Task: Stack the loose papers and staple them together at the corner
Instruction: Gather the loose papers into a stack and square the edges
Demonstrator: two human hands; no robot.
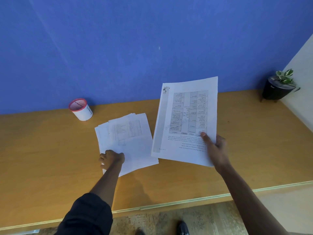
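Note:
A loose, fanned pile of white papers [132, 141] lies on the wooden desk [50, 158] near its middle. My left hand [111, 158] rests on the pile's near left corner with its fingers curled over the edge. My right hand [216, 146] holds a printed sheet [186, 119] with a table on it, thumb on top at its near right corner. That sheet is lifted and tilted, just right of the pile, its print upside down to me. No stapler is in sight.
A white mesh pen cup with a red rim [81, 109] stands at the back left against the blue wall [135, 39]. A small potted plant [279, 87] sits at the back right corner. The desk's front edge [169, 203] runs below my arms.

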